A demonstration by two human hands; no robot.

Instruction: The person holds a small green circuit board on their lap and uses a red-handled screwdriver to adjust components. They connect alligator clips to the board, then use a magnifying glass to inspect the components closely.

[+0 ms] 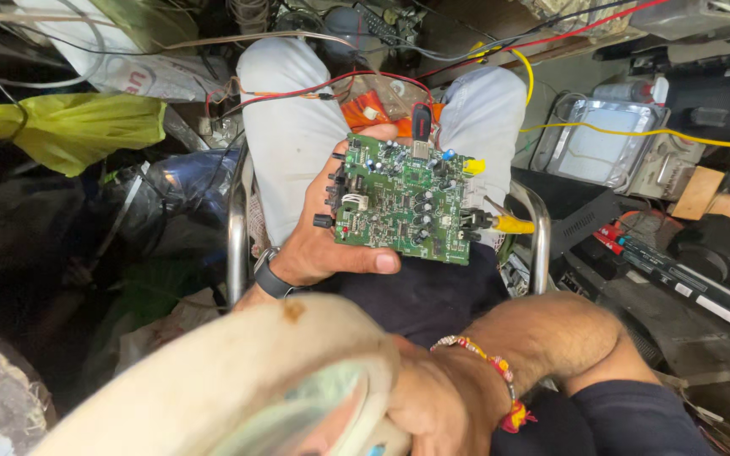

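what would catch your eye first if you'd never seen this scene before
The green circuit board at centre, held flat in the left hand above the person's lap, with a yellow plug at its right edge. Next, the big cream lens frame across the bottom, gripped by the right hand. Red and yellow wires cross the clutter above.
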